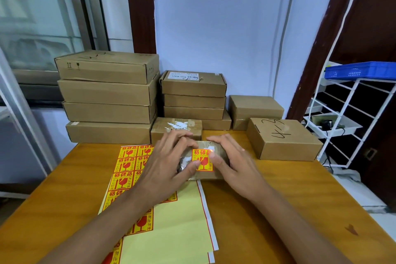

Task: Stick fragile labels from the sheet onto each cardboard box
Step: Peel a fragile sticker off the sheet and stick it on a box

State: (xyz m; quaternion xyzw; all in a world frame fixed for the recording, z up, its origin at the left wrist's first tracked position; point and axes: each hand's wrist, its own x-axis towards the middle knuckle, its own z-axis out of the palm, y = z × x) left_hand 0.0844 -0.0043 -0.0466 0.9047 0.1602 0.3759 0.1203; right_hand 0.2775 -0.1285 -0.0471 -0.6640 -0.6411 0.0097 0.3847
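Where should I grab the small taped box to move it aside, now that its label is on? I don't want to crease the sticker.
Probably take the small taped box by its two short ends, coming down from above with a hand at each side. It lies flat on the table with the label centred on top, so the ends keep fingers off the sticker.

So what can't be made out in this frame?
Head view only:
- Small box: both hands cover its sides.
- Label: thumbs hide its edges, so full adhesion is unclear.
- Label sheet: left arm crosses it; bottom edge cuts it off.
- Stacked boxes: far faces hidden.
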